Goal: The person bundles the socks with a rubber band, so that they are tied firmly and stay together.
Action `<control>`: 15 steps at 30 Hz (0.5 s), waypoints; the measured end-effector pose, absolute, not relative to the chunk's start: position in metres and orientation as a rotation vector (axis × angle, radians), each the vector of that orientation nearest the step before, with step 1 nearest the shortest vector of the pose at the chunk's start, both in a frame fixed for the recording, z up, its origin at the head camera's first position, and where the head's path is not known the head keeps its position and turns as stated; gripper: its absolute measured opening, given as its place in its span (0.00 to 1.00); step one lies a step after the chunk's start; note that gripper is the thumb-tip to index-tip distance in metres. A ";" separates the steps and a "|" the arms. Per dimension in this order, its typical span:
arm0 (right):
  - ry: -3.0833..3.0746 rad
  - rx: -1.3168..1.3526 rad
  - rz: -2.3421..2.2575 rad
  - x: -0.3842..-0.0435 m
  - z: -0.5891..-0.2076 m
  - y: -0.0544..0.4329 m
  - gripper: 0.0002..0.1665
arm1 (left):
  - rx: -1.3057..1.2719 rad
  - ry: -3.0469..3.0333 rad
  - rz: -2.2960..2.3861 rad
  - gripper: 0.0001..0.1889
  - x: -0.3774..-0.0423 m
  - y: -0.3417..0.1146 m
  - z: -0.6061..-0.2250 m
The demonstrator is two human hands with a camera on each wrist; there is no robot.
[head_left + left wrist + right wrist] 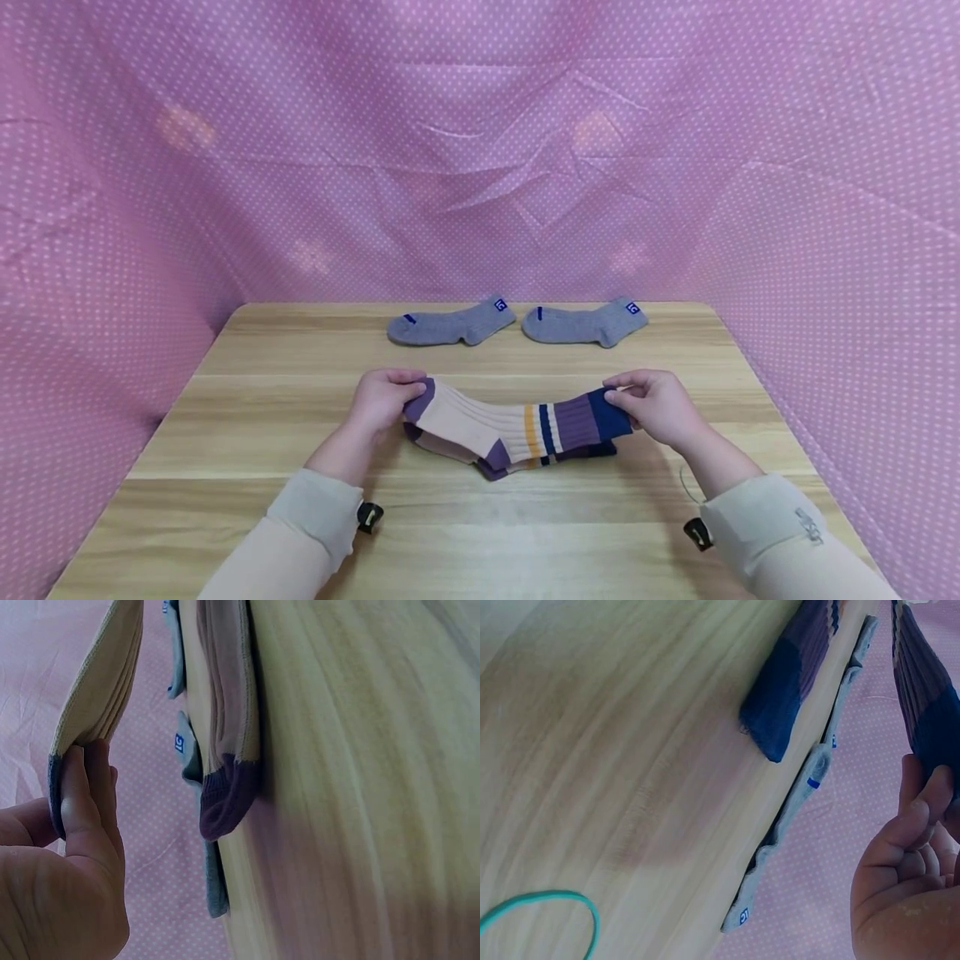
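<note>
Head view: pinching upper striped sock (461, 417) by its purple toe with left hand (386, 398), by its navy cuff with right hand (658, 406). Extended lengthwise over middle of table (225, 433), toe toward left edge, cuff toward right edge. Directly below, partly covered: lower striped sock (446, 447), same colours, same orientation. Along far edge, side by side, slightly apart: left grey sock (450, 327) and right grey sock (581, 327), both toes toward left edge. Beyond far edge: pink dotted cloth (480, 192).

Left wrist view: purple toe pinched between thumb and fingers. Visible gap between held toe and lower toe, latter on table.

Right wrist view: navy cuff pinched at fingertips, partly out of frame. Lower cuff on table, apart from held cuff. Also noted: partial teal loop (555, 893).
</note>
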State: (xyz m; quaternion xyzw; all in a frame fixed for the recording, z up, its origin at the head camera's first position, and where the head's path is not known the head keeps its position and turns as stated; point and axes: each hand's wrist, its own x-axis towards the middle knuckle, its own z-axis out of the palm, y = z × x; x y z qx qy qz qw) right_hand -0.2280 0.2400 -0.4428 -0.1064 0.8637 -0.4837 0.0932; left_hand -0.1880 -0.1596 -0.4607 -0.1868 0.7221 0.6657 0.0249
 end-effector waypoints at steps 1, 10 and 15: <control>2.558 -0.311 -1.437 -0.228 -0.444 0.240 0.15 | -0.580 2.236 2.055 0.16 -0.188 -0.160 -0.461; 2.555 -0.318 -1.379 -0.231 -0.450 0.239 0.16 | -0.604 2.247 2.003 0.15 -0.186 -0.159 -0.464; 2.563 -0.342 -1.313 -0.237 -0.456 0.238 0.17 | -0.612 2.250 1.987 0.15 -0.187 -0.158 -0.470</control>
